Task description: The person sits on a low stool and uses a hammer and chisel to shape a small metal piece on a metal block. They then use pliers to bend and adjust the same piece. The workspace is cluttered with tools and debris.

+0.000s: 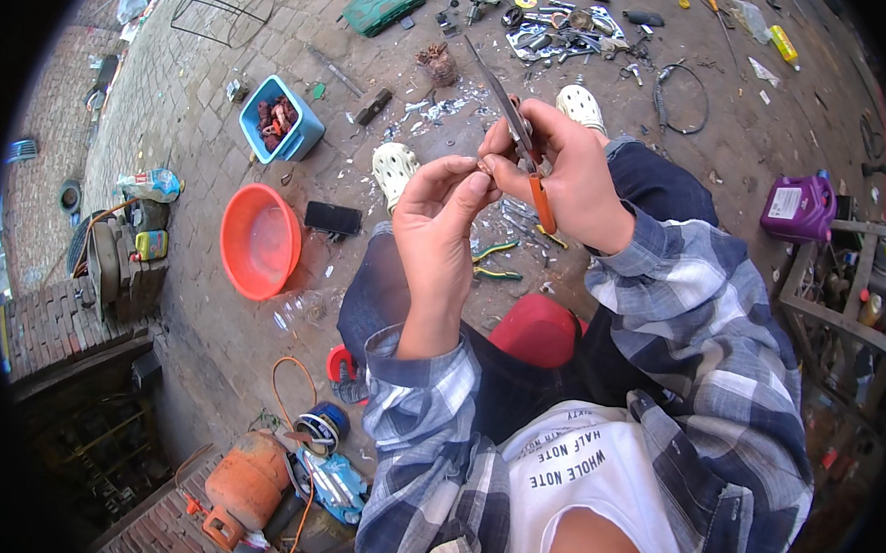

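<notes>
In front of me, my left hand [433, 223] has its thumb and fingers pinched together, with a tiny brownish piece [484, 166] at the tips, too small to name. My right hand [579, 180] is closed around a tool with an orange handle [542, 205] and a long dark blade [497, 88] that points up and away; its exact kind is unclear. The right thumb and index finger meet the left fingertips at the small piece. Below the hands, pliers with yellow-green and black grips [497, 261] lie on the ground. A copper-coloured wound part [438, 65] stands farther off.
An orange-red basin [261, 242], a black phone [333, 218] and a blue bin [303, 134] of reddish-brown parts are on the left. A hammer [373, 107] and scattered scraps lie ahead. Several metal tools cover a sheet [561, 32] far off. A purple jug [798, 209] stands right.
</notes>
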`<state>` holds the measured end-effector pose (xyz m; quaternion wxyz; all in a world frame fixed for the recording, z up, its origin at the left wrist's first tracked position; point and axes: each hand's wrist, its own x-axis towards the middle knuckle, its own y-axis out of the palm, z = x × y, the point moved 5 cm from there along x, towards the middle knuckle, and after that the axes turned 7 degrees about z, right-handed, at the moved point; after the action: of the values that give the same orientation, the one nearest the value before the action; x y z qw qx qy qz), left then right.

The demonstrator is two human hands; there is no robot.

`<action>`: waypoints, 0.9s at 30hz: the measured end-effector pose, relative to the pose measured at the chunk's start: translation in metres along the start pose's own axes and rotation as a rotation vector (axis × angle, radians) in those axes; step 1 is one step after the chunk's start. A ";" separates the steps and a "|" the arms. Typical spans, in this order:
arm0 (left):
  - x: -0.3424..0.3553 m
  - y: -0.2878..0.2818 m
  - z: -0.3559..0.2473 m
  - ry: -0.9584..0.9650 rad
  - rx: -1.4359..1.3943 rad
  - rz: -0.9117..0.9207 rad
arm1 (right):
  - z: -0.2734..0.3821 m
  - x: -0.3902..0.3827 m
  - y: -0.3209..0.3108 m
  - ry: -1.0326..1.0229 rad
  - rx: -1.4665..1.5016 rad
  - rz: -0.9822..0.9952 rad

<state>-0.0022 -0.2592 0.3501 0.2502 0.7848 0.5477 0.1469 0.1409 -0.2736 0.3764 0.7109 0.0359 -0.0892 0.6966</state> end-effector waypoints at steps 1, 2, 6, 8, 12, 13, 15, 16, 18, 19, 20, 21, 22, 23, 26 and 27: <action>0.000 0.002 -0.001 0.006 0.005 0.002 | 0.001 0.000 0.000 -0.010 -0.015 -0.008; 0.001 0.003 -0.002 0.011 0.009 0.004 | 0.002 0.000 0.000 -0.020 -0.029 -0.015; -0.001 0.003 -0.007 0.102 0.026 0.029 | 0.011 -0.001 0.000 -0.090 -0.126 -0.047; -0.002 0.003 -0.013 0.163 0.034 0.045 | 0.008 -0.002 -0.001 -0.076 -0.105 -0.013; -0.003 -0.002 -0.021 0.258 -0.003 0.024 | 0.020 -0.001 -0.001 -0.021 -0.246 0.096; -0.003 -0.004 -0.022 0.277 0.011 0.019 | 0.022 0.000 0.000 0.016 -0.297 0.147; -0.004 -0.006 -0.026 0.307 0.033 -0.009 | 0.019 0.000 0.003 -0.119 -0.386 0.164; -0.005 -0.006 -0.026 0.318 0.042 -0.032 | 0.015 -0.001 0.005 -0.186 -0.431 0.171; -0.006 -0.006 -0.028 0.368 0.090 -0.051 | 0.009 -0.004 0.009 -0.197 -0.486 0.162; -0.007 -0.008 -0.028 0.408 0.130 -0.047 | 0.009 -0.004 0.011 -0.203 -0.515 0.161; -0.008 -0.008 -0.030 0.448 0.169 -0.042 | 0.009 -0.005 0.013 -0.209 -0.545 0.159; -0.008 -0.007 -0.033 0.476 0.195 -0.035 | 0.010 -0.005 0.014 -0.210 -0.562 0.150; -0.008 -0.007 -0.034 0.475 0.196 -0.053 | 0.011 -0.005 0.015 -0.212 -0.580 0.140; -0.008 -0.008 -0.034 0.473 0.197 -0.071 | 0.012 -0.006 0.015 -0.213 -0.599 0.130; -0.009 -0.013 -0.034 0.480 0.181 -0.123 | 0.011 -0.007 0.016 -0.214 -0.633 0.102; -0.010 -0.015 -0.034 0.485 0.174 -0.143 | 0.011 -0.008 0.018 -0.208 -0.637 0.104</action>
<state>-0.0347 -0.2565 0.3704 0.0529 0.7047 0.6561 0.2650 0.1223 -0.2824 0.3844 0.6371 -0.1219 -0.3762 0.6616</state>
